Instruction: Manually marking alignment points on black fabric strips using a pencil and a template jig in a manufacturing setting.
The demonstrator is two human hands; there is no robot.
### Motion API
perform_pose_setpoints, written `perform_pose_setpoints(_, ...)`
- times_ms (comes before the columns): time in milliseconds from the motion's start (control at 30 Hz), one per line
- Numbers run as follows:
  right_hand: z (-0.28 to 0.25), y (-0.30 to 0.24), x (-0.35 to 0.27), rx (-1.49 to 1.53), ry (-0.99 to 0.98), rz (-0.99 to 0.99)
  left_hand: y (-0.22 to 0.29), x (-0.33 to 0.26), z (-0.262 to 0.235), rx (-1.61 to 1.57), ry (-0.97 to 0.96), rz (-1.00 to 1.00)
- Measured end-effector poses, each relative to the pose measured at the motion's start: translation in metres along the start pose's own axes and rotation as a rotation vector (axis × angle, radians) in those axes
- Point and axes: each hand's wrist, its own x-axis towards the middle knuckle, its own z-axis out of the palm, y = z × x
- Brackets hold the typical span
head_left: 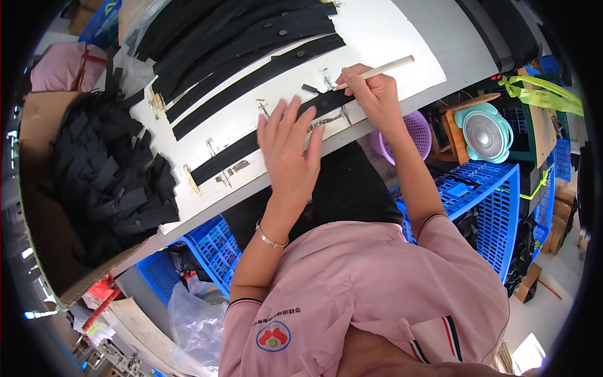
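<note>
The pink shirt [377, 295] fills the near view, above it the white surface [389, 31] and a cardboard box [38, 207] of black pieces. The left hand [290, 147], fingers spread flat, presses the black strip [251, 146] near the surface's front edge, and the right hand [372, 91] has its grip closed on a pale wooden stick [383, 68]. Steady pressure beside the tip should keep the strip from sliding; the tip itself is hard to make out.

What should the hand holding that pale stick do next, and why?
Probably draw the pale wooden stick along the long black strip: the right hand has its tip at the strip's end, while the left hand presses the strip flat on the white table.
</note>
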Motion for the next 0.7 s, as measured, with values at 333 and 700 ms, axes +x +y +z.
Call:
perform_pose_setpoints(333, 0.001, 0.000, 0.000, -0.083, -0.028, 0.009, 0.000, 0.029, 0.040, 0.014, 0.037, 0.047)
perform_pose_setpoints(700, 0.002, -0.003, -0.003, -0.139, 0.006, -0.046, 0.001, 0.029, 0.042, 0.005, 0.054, 0.041)
